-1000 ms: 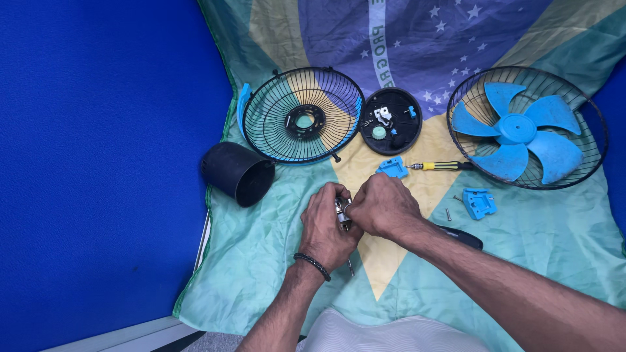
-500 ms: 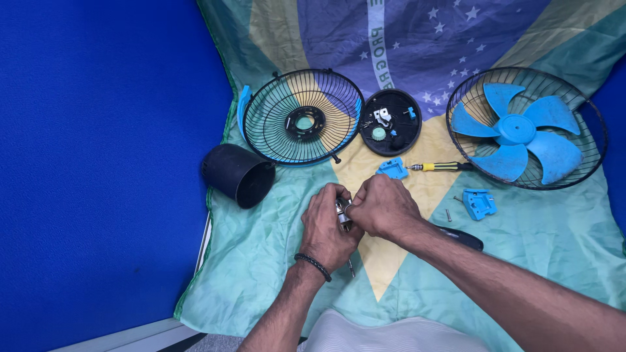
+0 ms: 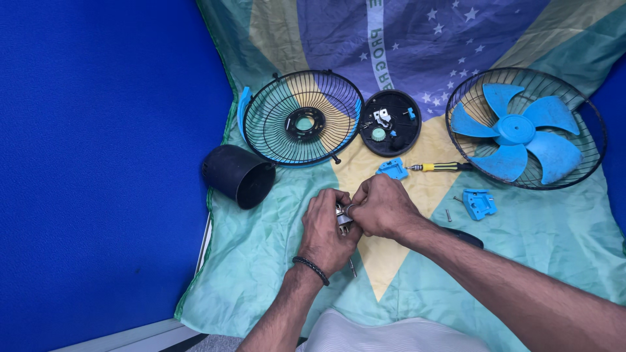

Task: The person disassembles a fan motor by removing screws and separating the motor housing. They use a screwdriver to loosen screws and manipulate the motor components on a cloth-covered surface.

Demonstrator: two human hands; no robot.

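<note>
My left hand (image 3: 328,229) and my right hand (image 3: 383,207) meet over the cloth, both closed on a small metal part (image 3: 342,216) held between them. Most of that part is hidden by my fingers; a thin metal pin pokes down below my left hand. A dark cord band circles my left wrist. Just beyond my hands lie a small blue plastic piece (image 3: 393,168) and a yellow-handled screwdriver (image 3: 440,167).
On a green, yellow and blue flag cloth (image 3: 261,261) lie a black wire fan guard (image 3: 303,118), a round black cover with small parts (image 3: 390,122), a second guard holding a blue fan blade (image 3: 518,130), a black cup-shaped housing (image 3: 238,176) and a blue bracket (image 3: 479,203).
</note>
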